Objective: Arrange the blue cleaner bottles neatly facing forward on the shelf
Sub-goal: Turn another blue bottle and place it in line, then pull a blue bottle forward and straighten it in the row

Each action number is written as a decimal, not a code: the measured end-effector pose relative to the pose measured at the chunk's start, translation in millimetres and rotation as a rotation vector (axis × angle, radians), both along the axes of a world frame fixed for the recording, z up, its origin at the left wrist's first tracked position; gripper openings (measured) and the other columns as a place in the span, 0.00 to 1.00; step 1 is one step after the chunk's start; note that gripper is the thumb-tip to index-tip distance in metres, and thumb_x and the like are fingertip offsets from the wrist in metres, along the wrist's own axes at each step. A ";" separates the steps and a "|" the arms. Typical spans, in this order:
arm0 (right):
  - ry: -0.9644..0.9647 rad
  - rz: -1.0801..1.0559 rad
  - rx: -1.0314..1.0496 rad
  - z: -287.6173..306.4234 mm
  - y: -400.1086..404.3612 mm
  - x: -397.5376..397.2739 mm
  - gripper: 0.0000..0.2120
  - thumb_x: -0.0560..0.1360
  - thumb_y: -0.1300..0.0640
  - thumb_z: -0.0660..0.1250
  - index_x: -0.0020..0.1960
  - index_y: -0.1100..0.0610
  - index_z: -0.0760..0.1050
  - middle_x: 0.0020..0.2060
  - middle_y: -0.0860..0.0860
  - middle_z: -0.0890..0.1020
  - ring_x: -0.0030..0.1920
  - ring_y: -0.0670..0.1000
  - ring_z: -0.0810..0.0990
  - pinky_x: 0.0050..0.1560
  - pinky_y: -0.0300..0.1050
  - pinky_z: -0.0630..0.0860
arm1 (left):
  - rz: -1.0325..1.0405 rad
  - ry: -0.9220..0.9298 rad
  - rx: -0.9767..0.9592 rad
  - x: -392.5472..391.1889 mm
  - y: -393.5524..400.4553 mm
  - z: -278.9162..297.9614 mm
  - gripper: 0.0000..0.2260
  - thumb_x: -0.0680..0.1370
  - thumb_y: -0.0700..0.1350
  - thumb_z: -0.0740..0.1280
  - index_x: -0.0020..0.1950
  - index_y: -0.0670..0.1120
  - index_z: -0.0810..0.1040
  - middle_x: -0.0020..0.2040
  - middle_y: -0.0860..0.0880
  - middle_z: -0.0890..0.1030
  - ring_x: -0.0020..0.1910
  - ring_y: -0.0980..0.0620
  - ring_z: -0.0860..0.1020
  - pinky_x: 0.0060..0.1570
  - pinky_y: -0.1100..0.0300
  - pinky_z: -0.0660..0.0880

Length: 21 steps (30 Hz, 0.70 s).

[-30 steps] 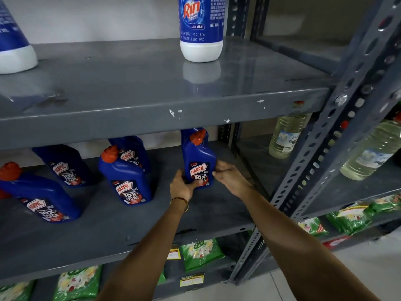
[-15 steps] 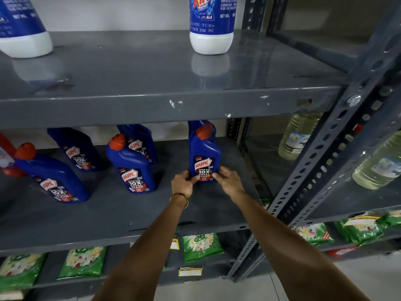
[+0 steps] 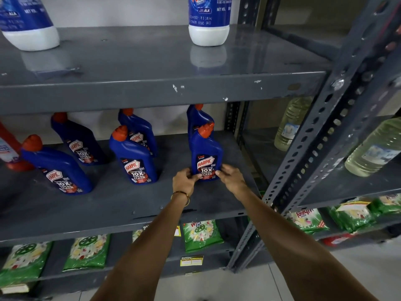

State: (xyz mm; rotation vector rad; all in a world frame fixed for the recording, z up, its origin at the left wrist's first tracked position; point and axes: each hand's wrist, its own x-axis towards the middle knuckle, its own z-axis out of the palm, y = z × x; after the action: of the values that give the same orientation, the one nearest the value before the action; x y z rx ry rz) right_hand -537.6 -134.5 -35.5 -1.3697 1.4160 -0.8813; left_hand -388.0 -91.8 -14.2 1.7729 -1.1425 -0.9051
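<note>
**Squaring the front right bottle on the middle shelf**

Spanning the full width of the view, the grey metal shelf [image 3: 121, 205] carries every blue cleaner bottle at its middle level. Six bottles are counted there, set in three front-and-back pairs. The left pair [image 3: 57, 168] and the centre pair [image 3: 135, 157] are seen tilted by the wide lens, with their labels turned roughly forward. A further bottle [image 3: 198, 117] is placed directly behind the one being handled.

The front right bottle [image 3: 206, 155] is stood upright near the right end of the shelf, set back from the front edge. Compared with a second ago, its label has been rotated to face squarely forward, and its base appears to be resting flat on the shelf. This bottle is therefore judged to be almost finished, with only release remaining.

The left hand [image 3: 184, 178] is clamped on the lower left edge of the bottle, and the right hand [image 3: 231, 177] is pressed against the lower right edge. The bottle is thus gripped between both hands at label height. A thin bangle [image 3: 181, 195] is worn on the left wrist.
</note>
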 end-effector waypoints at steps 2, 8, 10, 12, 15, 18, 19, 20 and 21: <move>-0.007 -0.005 0.012 0.0 8.4 -2.8 0.17 0.74 0.61 0.66 0.63 0.60 0.73 0.59 0.59 0.79 0.60 0.56 0.77 0.64 0.54 0.73 | -0.006 0.003 0.008 -0.5 7.7 0.4 0.17 0.71 0.42 0.71 0.57 0.38 0.77 0.55 0.39 0.82 0.54 0.43 0.79 0.52 0.58 0.74; 0.002 0.005 0.005 3.2 38.8 -8.9 0.16 0.75 0.62 0.65 0.62 0.61 0.73 0.60 0.58 0.79 0.60 0.54 0.77 0.62 0.51 0.74 | -0.055 -0.027 0.016 -1.0 31.8 -1.8 0.16 0.71 0.44 0.72 0.56 0.38 0.77 0.54 0.39 0.82 0.53 0.43 0.80 0.53 0.55 0.75; -0.022 0.006 0.001 4.6 48.7 -9.6 0.16 0.75 0.63 0.64 0.63 0.62 0.72 0.60 0.60 0.79 0.60 0.55 0.77 0.60 0.50 0.74 | -0.066 -0.041 0.013 -1.4 39.4 -2.9 0.16 0.71 0.44 0.72 0.55 0.38 0.77 0.54 0.39 0.82 0.53 0.43 0.80 0.53 0.54 0.76; -0.038 0.005 0.007 4.6 57.7 -10.9 0.16 0.75 0.64 0.64 0.63 0.64 0.72 0.60 0.61 0.78 0.60 0.56 0.76 0.61 0.50 0.73 | -0.072 -0.051 0.008 -2.1 46.8 -3.6 0.16 0.71 0.44 0.72 0.55 0.38 0.77 0.53 0.38 0.82 0.53 0.42 0.80 0.54 0.53 0.76; -0.024 0.004 0.002 3.5 67.3 -13.8 0.16 0.75 0.63 0.64 0.62 0.64 0.72 0.60 0.61 0.79 0.60 0.56 0.77 0.62 0.51 0.73 | -0.084 -0.065 0.004 -2.5 54.4 -4.3 0.16 0.71 0.44 0.72 0.55 0.38 0.77 0.53 0.38 0.83 0.53 0.42 0.80 0.54 0.52 0.76; 0.015 0.005 -0.030 2.5 75.2 -16.0 0.14 0.75 0.61 0.65 0.60 0.62 0.74 0.57 0.59 0.80 0.56 0.51 0.78 0.55 0.43 0.73 | -0.095 -0.059 0.009 -2.0 60.7 -5.4 0.16 0.71 0.44 0.72 0.56 0.39 0.77 0.54 0.39 0.82 0.53 0.43 0.80 0.53 0.54 0.75; 0.026 0.009 -0.039 2.1 77.0 -16.5 0.14 0.75 0.61 0.65 0.60 0.62 0.74 0.57 0.58 0.80 0.56 0.51 0.78 0.55 0.43 0.73 | -0.097 -0.062 0.010 -2.0 62.7 -5.6 0.17 0.71 0.44 0.72 0.56 0.39 0.77 0.54 0.39 0.82 0.53 0.43 0.80 0.53 0.54 0.75; 0.034 0.013 -0.045 1.9 78.3 -16.8 0.14 0.74 0.61 0.65 0.60 0.62 0.74 0.57 0.58 0.81 0.56 0.53 0.78 0.56 0.44 0.73 | -0.097 -0.066 0.009 -2.1 64.8 -5.5 0.17 0.71 0.44 0.72 0.56 0.38 0.76 0.54 0.39 0.82 0.53 0.42 0.80 0.53 0.54 0.75; 0.043 0.016 -0.049 1.9 79.4 -17.1 0.15 0.74 0.61 0.66 0.60 0.62 0.75 0.57 0.59 0.81 0.57 0.54 0.78 0.58 0.45 0.73 | -0.095 -0.068 0.010 -2.2 66.1 -5.6 0.17 0.71 0.44 0.72 0.56 0.38 0.76 0.54 0.39 0.82 0.53 0.42 0.80 0.53 0.54 0.75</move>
State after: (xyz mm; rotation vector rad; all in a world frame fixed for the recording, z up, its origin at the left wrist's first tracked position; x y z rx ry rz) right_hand -554.7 -55.2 -33.6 -1.4421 1.4226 -0.8859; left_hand -390.2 -25.6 -19.8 1.7820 -1.2768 -0.9135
